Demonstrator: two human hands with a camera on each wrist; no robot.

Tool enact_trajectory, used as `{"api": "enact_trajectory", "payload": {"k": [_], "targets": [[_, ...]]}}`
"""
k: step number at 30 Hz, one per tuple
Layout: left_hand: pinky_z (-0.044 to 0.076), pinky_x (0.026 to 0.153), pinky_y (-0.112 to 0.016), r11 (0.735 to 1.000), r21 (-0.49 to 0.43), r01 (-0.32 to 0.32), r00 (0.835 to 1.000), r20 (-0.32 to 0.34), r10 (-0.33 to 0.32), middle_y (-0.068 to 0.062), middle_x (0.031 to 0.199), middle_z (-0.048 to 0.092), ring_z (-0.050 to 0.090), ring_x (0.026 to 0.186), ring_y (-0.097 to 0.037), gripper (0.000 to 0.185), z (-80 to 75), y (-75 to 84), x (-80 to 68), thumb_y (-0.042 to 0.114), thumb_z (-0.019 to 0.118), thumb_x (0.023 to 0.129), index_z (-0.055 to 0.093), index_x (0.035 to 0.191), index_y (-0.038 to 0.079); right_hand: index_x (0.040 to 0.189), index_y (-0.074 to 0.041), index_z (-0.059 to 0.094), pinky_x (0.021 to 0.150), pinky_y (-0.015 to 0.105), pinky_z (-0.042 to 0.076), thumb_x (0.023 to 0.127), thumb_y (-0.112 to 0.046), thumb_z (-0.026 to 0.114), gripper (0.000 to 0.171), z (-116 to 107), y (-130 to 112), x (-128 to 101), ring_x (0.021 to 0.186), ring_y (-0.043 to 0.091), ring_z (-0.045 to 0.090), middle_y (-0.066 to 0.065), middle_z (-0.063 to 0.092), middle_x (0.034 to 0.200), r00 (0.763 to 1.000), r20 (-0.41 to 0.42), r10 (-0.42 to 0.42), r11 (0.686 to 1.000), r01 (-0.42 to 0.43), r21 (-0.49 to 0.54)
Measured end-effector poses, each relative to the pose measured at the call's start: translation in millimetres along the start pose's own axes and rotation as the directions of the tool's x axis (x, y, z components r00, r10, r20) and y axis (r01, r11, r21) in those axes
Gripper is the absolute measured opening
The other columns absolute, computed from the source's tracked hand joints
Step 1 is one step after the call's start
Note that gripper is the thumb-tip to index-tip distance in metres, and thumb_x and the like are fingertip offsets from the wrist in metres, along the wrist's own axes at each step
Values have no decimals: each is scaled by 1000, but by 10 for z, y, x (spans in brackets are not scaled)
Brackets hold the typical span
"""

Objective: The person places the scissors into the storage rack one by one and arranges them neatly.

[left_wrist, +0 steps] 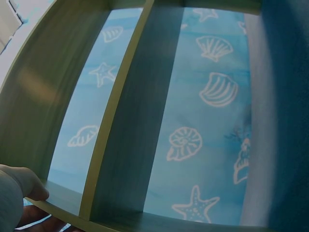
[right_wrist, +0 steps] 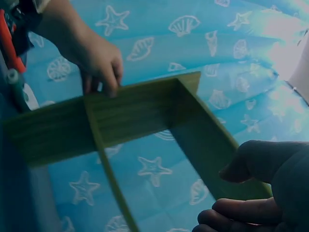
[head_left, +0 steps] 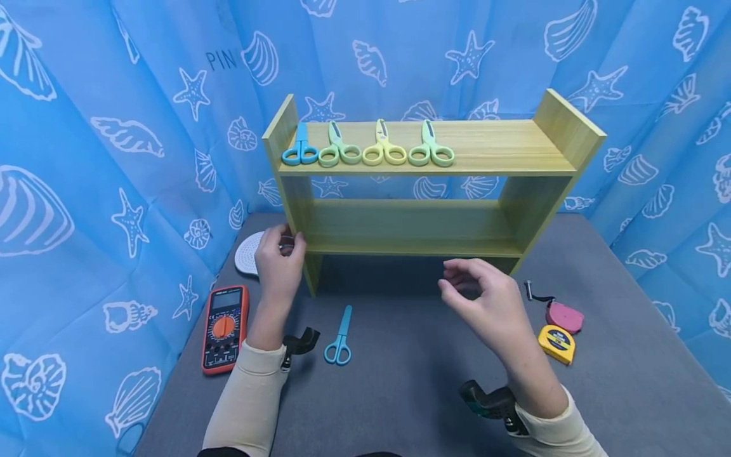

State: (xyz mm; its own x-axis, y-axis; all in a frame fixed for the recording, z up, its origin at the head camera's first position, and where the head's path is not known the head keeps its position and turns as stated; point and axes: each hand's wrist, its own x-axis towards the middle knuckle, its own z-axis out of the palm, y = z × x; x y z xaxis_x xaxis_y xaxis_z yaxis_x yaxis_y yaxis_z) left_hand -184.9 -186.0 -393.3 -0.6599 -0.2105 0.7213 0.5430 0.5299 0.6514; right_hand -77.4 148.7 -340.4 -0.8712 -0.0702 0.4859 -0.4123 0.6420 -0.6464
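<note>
A light wooden two-level shelf [head_left: 422, 228] stands on the grey table [head_left: 411, 368]. On its top board lie several small scissors in a row: blue [head_left: 300, 151], green [head_left: 338, 150], yellow [head_left: 384, 150] and green [head_left: 431, 150]. My left hand [head_left: 287, 246] grips the shelf's left side panel near its bottom; in the right wrist view its fingers [right_wrist: 99, 67] curl over the panel's edge. My right hand [head_left: 459, 282] hovers in front of the shelf's lower right, its fingers loosely curled and holding nothing. Another blue pair of scissors [head_left: 340, 337] lies on the table between my arms.
An orange multimeter [head_left: 224, 327] lies at the left, with a white perforated disc [head_left: 248, 252] behind it. A pink tape measure [head_left: 564, 315] and a yellow one [head_left: 556, 343] lie at the right. Blue seashell curtains [head_left: 114, 158] enclose the table on three sides.
</note>
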Motion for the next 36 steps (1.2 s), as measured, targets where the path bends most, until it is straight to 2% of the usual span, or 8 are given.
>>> {"api": "enact_trajectory", "payload": {"k": [5,9,15,19,24,28,33,36], "targets": [[61,72,-28,1000,-15,1,1000,-9,-1,-15,100,66,67,89,-24,17,2,1,-8,4,68,94,68,110,-4,115,-7,72,80,24,60,88,-9,79,28,158,22,-74,89,11,66,2,70,102,997,63,34,998,-37,45],[60,73,-23,1000,-16,-5,1000,-3,5,-14,101,66,67,89,-24,18,7,4,-2,5,68,94,68,111,-3,116,-7,72,81,39,62,89,-8,78,28,296,52,-133,91,12,67,2,70,103,993,104,53,995,-61,73],[60,74,-23,1000,-12,-1,1000,2,1,-13,101,66,67,90,-24,18,18,17,18,6,68,95,68,111,-2,115,-7,73,83,36,61,87,-6,79,29,553,115,-223,93,19,68,1,69,102,988,147,51,991,-68,112],[60,73,-22,1000,-11,3,1000,-7,-3,-14,100,66,67,89,-24,18,9,20,30,6,69,94,68,110,-3,113,-7,74,83,38,61,86,-7,80,28,743,118,-273,92,21,69,1,69,100,980,190,55,989,-79,122],[59,72,-20,1000,-7,2,1000,-13,-2,-15,100,65,68,89,-24,17,-5,12,27,5,68,94,68,109,-4,111,-8,74,82,37,61,85,-10,82,27,996,93,-337,92,18,69,1,69,99,969,243,55,994,-75,75],[60,73,-23,1000,-11,8,1000,-6,-9,-14,100,65,67,89,-24,17,-5,9,15,5,68,95,68,110,-3,111,-8,74,80,35,61,87,-16,81,26,1195,69,-376,92,15,68,-1,69,100,948,315,53,998,-62,19],[59,73,-20,1000,-22,18,1000,-3,-18,-15,100,65,67,89,-25,17,-4,17,6,5,68,95,68,110,-4,112,-4,75,75,33,59,90,-23,77,28,1452,50,-372,89,16,67,1,69,99,901,431,46,999,-43,-15],[59,73,-20,999,-23,22,1000,-2,-22,-15,100,65,67,89,-25,17,-4,20,3,5,67,95,68,110,-5,100,-5,77,65,28,54,91,-23,75,20,1622,39,-351,78,13,61,-2,66,87,876,480,43,999,-25,-43]]}}
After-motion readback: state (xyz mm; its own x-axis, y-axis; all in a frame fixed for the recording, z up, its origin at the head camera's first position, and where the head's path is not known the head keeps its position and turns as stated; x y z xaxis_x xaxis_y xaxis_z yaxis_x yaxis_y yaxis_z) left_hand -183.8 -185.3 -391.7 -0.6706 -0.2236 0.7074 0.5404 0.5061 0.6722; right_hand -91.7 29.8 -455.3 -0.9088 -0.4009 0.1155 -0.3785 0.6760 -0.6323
